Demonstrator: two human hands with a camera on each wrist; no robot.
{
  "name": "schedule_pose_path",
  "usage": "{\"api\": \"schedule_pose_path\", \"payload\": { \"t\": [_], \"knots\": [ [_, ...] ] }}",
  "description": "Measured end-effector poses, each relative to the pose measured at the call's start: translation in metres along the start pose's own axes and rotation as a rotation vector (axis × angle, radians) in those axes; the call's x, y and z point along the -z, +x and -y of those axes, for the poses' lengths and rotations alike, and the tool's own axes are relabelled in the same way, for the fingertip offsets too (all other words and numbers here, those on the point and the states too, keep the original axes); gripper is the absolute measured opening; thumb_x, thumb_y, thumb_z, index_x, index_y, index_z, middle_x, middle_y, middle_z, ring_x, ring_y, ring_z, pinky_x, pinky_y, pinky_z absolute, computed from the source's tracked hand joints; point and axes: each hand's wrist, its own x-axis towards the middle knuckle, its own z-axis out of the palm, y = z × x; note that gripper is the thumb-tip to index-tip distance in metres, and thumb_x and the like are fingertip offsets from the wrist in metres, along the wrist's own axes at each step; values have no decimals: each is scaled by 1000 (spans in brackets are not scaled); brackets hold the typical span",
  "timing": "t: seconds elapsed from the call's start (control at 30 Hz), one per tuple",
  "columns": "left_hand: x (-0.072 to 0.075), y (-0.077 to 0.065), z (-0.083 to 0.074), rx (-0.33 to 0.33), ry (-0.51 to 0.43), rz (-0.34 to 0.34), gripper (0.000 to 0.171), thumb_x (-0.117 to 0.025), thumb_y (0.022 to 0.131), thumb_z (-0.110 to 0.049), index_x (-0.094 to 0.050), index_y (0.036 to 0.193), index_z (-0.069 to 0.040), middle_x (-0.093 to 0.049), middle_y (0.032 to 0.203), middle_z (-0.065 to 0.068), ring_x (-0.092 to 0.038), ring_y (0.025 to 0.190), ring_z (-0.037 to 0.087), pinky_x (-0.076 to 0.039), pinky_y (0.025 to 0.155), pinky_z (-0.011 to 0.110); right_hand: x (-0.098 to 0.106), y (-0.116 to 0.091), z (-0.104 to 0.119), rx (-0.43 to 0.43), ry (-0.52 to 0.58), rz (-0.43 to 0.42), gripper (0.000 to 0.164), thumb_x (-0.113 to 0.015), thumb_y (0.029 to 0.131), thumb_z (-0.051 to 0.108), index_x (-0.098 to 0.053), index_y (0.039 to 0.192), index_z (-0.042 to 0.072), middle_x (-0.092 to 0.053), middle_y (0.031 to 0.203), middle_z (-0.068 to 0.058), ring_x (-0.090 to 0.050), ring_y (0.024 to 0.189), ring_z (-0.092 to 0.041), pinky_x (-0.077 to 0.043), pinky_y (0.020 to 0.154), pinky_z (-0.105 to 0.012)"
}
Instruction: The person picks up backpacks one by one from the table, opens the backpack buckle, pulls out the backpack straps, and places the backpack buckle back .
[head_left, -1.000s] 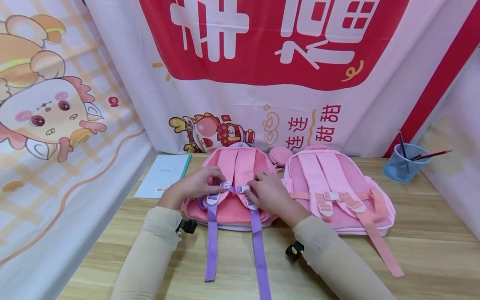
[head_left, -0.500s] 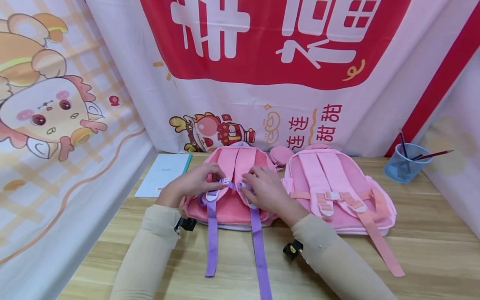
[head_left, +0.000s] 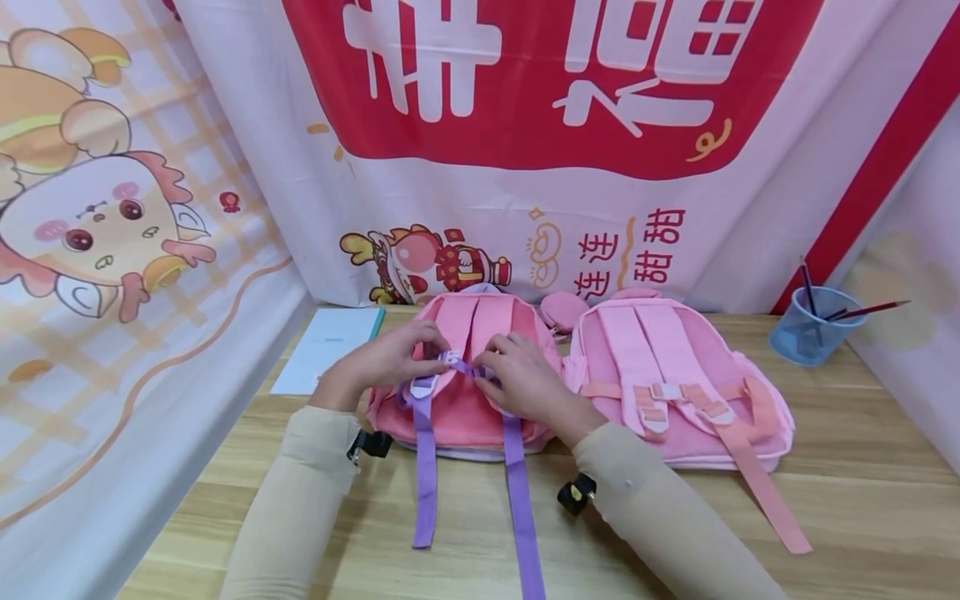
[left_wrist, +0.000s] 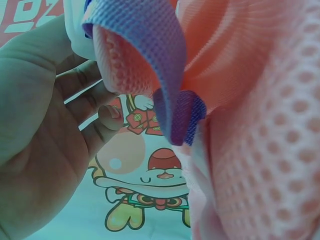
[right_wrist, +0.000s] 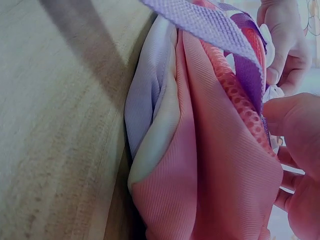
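Note:
A coral-pink backpack (head_left: 465, 429) lies with its shoulder straps facing up, two long purple webbing straps (head_left: 521, 500) trailing toward me. My left hand (head_left: 386, 358) pinches a white side-release buckle half (head_left: 450, 357) on short purple webbing. From the other side my right hand (head_left: 525, 379) grips the matching end of the chest strap, its fingers covering the buckle piece. Both sets of fingertips are close together over the bag. In the left wrist view a purple webbing loop (left_wrist: 145, 40) hangs beside the palm. The right wrist view shows the bag's pink side (right_wrist: 225, 165).
A lighter pink backpack (head_left: 600, 358) with buckled peach straps lies against the first on the right. A round pink pouch (head_left: 562, 312) sits behind them. Also there are a pale blue notebook (head_left: 326, 350) at left and a blue mesh pencil cup (head_left: 810, 333) at right.
My right hand has shifted slightly left toward the left hand, and its fingers now cover the white buckle piece seen earlier. The left hand has risen slightly, still pinching its half.

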Motion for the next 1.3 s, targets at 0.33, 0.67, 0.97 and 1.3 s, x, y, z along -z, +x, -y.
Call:
{"api": "schedule_pose_path", "payload": {
  "t": [0.33,0.67,0.97,1.3],
  "knots": [
    [6,4,-3,-3,20,-7,19,-81,99,-28,-79,116,-20,-69,114,0,-63,102,20,-56,88,34,6,9,3,-102,97,78,32,-77,102,36,-77,128,16,-65,120,-2,-51,111,-22,-46,101,-40],
    [7,9,-7,-43,43,-27,16,-78,101,-25,-79,116,-18,-70,116,0,-62,102,19,-55,88,36,3,17,2,-147,179,87,30,-76,103,32,-78,127,14,-63,115,-2,-50,108,-23,-41,96,-39],
    [11,0,2,-85,46,-87,14,-79,100,-17,-78,113,-17,-73,114,0,-64,107,21,-56,98,48,-1,25,11,-190,413,58,25,-71,106,30,-73,123,12,-76,111,-2,-68,101,-18,-59,94,-37],
    [10,2,5,-83,18,-103,17,-76,101,-15,-76,118,-15,-75,116,2,-65,121,31,-56,100,48,6,24,11,-270,825,-25,27,-72,106,33,-72,118,9,-71,98,-6,-66,86,-22,-56,73,-27]
  ]
}}
